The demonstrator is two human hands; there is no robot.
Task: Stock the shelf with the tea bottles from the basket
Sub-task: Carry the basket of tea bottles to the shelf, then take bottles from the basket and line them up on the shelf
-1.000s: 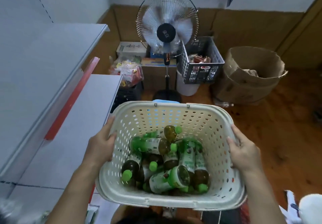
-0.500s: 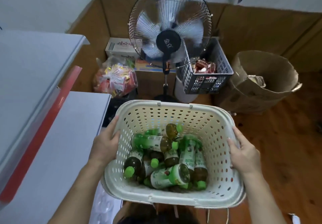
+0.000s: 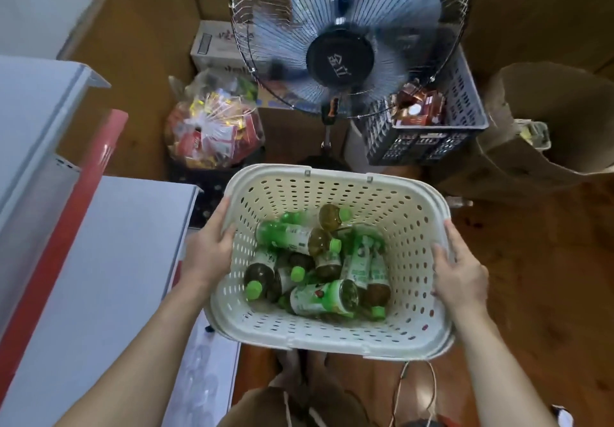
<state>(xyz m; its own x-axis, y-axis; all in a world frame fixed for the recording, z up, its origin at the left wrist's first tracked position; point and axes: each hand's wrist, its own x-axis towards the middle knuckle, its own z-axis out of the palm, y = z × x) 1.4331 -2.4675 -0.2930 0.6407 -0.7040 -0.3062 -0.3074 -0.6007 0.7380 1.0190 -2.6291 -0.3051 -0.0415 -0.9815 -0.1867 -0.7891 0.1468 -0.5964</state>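
A cream perforated plastic basket [image 3: 412, 227] is held in the air in front of me. My left hand [image 3: 209, 247] grips its left rim and my right hand [image 3: 460, 273] grips its right rim. Inside lie several tea bottles [image 3: 319, 267] with green caps and green-white labels, piled on their sides. The grey metal shelf [image 3: 109, 260] with a red price strip [image 3: 66, 220] stands to the left, its lower board just beside the basket.
A standing fan [image 3: 342, 54] is right ahead, close to the basket. Behind it are a dark crate [image 3: 428, 140], a bag of snacks [image 3: 212, 127], a white box [image 3: 216, 44] and a large brown paper sack [image 3: 548, 127]. Wooden floor lies to the right.
The view has moved forward and tilted down, so the fan and the floor items look closer. Both hands keep the same hold on the basket, and the bottles have barely shifted.
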